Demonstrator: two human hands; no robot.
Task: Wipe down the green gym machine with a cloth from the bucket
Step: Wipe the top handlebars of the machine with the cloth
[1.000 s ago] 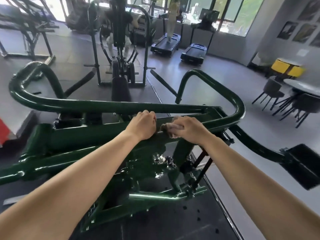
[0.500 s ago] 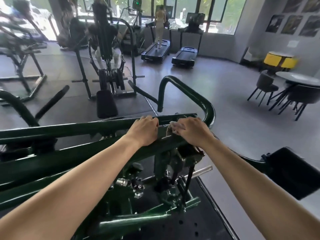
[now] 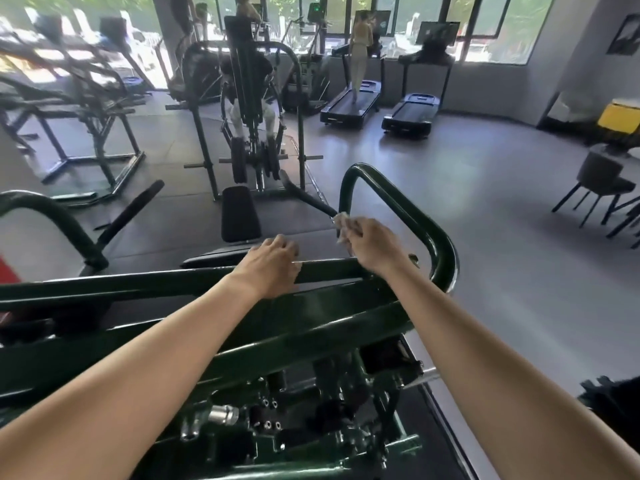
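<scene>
My left hand (image 3: 273,263) rests on the top bar of the green machine (image 3: 138,282), fingers curled over the bar's far edge and gripping it. My right hand (image 3: 372,244) is raised just past that edge, its fingers bunched round the pale cloth (image 3: 341,223). The cloth is pressed against the lower part of the left upright of the curved handle (image 3: 420,220) at the machine's right end. That handle rises, bends over and comes back down to the frame's right corner behind my right wrist. Below my forearms a second, wider beam runs parallel to the top bar, with bolts and linkages under it. Beyond the top bar's far edge stands a black pad (image 3: 240,214), close to the machine. To the right of the handle the grey floor (image 3: 485,209) lies open as far as a chair (image 3: 599,178) and two treadmills (image 3: 412,112) near the windows.
</scene>
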